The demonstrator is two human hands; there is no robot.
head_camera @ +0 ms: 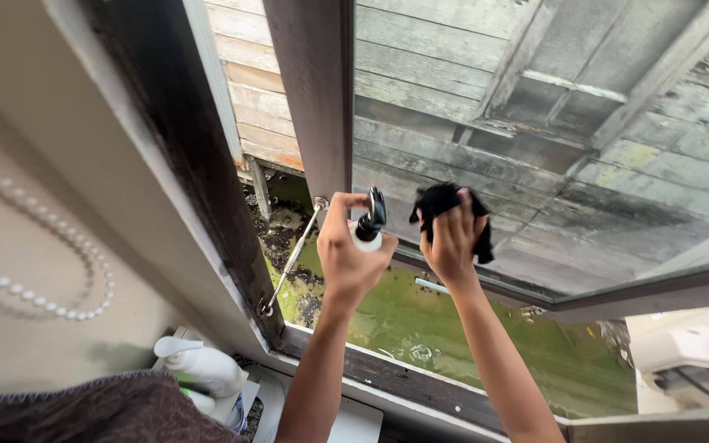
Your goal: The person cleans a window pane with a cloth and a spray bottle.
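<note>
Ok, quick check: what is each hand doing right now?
Left hand: closed around a small spray bottle.
Right hand: closed on a black cloth, at the window pane.

spray bottle (368, 223) left of cloth (446, 205) — both before pane (551, 123)

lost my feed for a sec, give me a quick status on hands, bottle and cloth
Left hand grips spray bottle, nozzle toward the window pane. Right hand presses black cloth on the glass. Window stay left of hands, not blocking.

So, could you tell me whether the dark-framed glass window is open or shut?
Open: the dark-framed glass window swings outward on its metal stay rod, green water showing beneath.
</note>
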